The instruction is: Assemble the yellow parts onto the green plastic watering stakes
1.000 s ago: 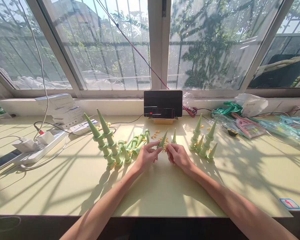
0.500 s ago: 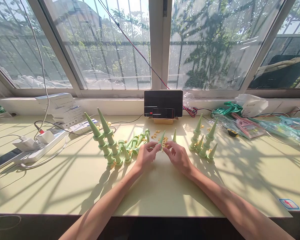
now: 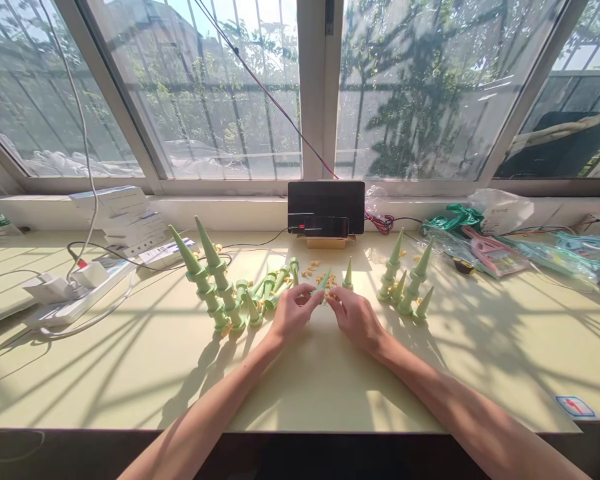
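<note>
Left hand (image 3: 294, 313) pinches a green cone (image 3: 324, 281); whether the right hand (image 3: 356, 316) holds anything, I cannot tell. Stacked towers (image 3: 221, 278) stand left and right; yellow bits (image 3: 317, 263) lie loose.

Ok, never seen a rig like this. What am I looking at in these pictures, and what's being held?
No robot here: these are a person's bare hands, and every picture comes from one head-worn camera looking forward and down. On the pale desk stand green cone-topped towers to both sides, with small yellow pieces between them. Behind is a dark screen; a white power strip lies at left. The left hand holds a green cone. The right hand's fingertips are beside it; whether they grip anything is unclear.
</note>
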The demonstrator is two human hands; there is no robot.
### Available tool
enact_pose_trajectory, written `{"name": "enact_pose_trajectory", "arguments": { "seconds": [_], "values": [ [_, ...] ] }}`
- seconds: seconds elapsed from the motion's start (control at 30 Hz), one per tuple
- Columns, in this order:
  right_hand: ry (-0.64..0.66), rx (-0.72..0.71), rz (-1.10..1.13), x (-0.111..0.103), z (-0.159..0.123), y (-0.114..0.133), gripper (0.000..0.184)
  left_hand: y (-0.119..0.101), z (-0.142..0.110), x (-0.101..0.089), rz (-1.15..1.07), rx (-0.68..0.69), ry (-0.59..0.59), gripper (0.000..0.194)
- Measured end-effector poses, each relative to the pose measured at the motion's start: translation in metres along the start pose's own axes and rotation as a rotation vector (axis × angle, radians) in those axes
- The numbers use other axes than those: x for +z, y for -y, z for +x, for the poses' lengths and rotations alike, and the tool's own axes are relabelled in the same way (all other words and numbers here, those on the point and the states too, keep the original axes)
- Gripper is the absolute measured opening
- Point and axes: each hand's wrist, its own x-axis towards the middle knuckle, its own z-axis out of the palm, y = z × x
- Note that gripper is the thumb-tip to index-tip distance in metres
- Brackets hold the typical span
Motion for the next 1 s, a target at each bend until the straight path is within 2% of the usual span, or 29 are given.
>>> {"name": "enact_pose_trajectory", "arguments": {
  "seconds": [0.33,0.6,0.8,1.0],
  "values": [
    [0.017,0.049,0.086,0.0013,-0.0001,-0.0016,0.026,0.0028,-0.0004,-0.0009,0.019,0.023,0.027,0.036],
    [-0.025,0.177,0.255,0.0018,0.0018,-0.0005,0.034,0.0055,-0.0013,-0.0016,0.022,0.027,0.035,0.041],
    [-0.009,0.268,0.354,0.0022,0.0032,-0.0002,0.038,0.0017,-0.0036,-0.002,0.008,-0.016,0.056,0.047],
    [0.009,0.359,0.536,0.0044,0.0055,-0.0034,0.04,0.0052,-0.0037,-0.002,0.015,0.017,0.076,0.049]
  ]
}}
